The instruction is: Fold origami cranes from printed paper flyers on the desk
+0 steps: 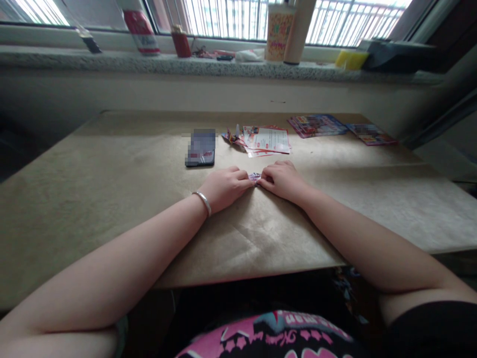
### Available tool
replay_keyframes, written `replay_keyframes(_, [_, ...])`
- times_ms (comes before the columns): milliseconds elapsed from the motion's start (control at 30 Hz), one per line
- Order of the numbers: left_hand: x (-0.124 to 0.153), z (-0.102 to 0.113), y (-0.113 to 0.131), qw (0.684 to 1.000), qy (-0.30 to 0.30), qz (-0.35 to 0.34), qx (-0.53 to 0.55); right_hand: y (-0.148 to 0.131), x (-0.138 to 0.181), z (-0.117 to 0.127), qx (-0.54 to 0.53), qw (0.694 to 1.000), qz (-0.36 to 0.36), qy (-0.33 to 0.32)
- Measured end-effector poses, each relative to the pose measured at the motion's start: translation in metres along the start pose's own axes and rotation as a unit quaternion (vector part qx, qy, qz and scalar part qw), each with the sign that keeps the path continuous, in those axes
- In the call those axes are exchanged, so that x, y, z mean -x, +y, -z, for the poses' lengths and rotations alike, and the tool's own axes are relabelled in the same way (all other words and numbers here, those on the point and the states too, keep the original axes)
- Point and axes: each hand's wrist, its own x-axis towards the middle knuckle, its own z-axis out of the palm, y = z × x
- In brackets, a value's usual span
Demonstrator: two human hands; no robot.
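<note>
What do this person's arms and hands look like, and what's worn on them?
The left hand and right hand are gloveless. A silver-coloured bracelet circles the left wrist. A plain black sleeve covers the right upper arm; both forearms are bare.

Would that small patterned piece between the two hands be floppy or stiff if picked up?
The small patterned piece looks papery, so it is probably light. It seems thin where it shows between the left hand and the right hand, so it would likely bend, though part is hidden.
</note>
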Motion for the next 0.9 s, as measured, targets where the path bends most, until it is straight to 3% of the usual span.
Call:
replay_keyframes(200, [-0.001, -0.001, 0.001, 1.000, 0.007, 0.015, 0.004, 0.009, 0.006, 0.002, -0.083, 0.993, 0.073, 0.034])
replay_keyframes(333, [-0.001, -0.002, 0.001, 1.000, 0.010, 0.020, 0.006, 0.008, 0.012, 0.009, -0.049, 0.993, 0.108, 0.028])
replay_keyframes(500, [-0.001, -0.001, 0.002, 1.000, 0.013, 0.024, 0.008, 0.003, 0.013, 0.013, 0.001, 0.994, 0.103, 0.024])
replay_keyframes(900, [-0.001, -0.004, 0.003, 1.000, 0.016, 0.018, 0.003, 0.001, 0.011, 0.010, 0.010, 0.995, 0.089, 0.034])
